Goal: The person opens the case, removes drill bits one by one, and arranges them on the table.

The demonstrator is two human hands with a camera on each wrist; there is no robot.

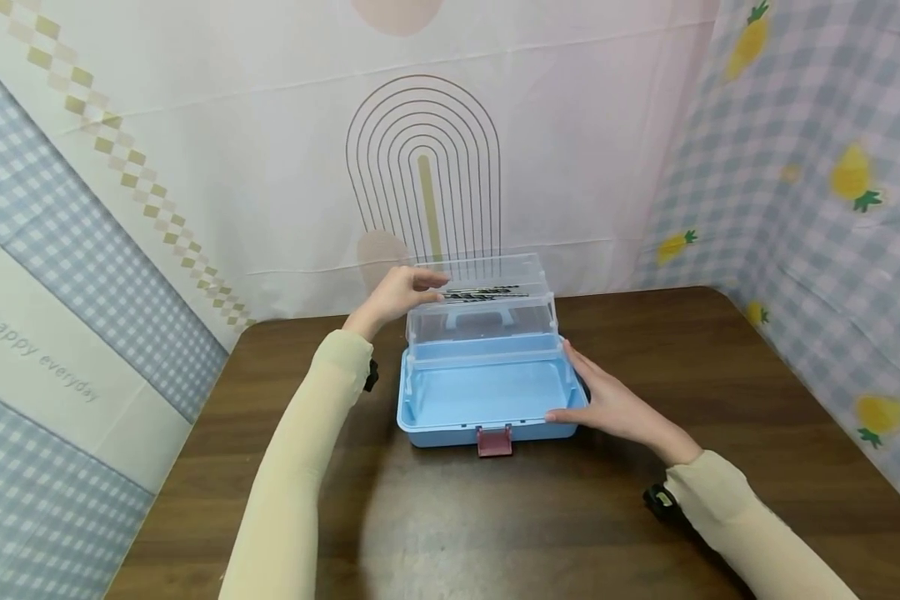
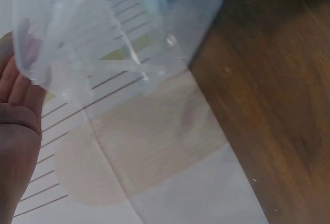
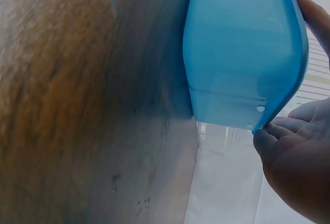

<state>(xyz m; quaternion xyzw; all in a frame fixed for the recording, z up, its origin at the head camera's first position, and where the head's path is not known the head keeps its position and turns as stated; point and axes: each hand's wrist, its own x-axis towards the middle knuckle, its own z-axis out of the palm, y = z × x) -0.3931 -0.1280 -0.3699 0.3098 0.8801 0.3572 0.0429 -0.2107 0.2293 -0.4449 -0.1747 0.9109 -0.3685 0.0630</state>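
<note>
A light-blue plastic toolbox (image 1: 487, 392) with its clear lid raised stands on the table. Above its rear part is a clear tray (image 1: 420, 321). Several dark twist drill bits (image 1: 487, 293) lie side by side at the tray's top. My left hand (image 1: 397, 296) reaches over the tray's left end, thumb and forefinger at the bits' left ends, pinching them. In the left wrist view, clear plastic covers the fingertips. My right hand (image 1: 611, 400) grips the box's right end, thumb on the front rim and fingers at the rear side. The right wrist view shows its blue end wall (image 3: 242, 53).
A reddish latch (image 1: 494, 442) hangs at the box's front. The brown wooden table (image 1: 435, 525) meets a patterned cloth wall (image 1: 292, 167) behind, with checked cloth (image 1: 810, 208) on the right. Each wrist wears a black strap.
</note>
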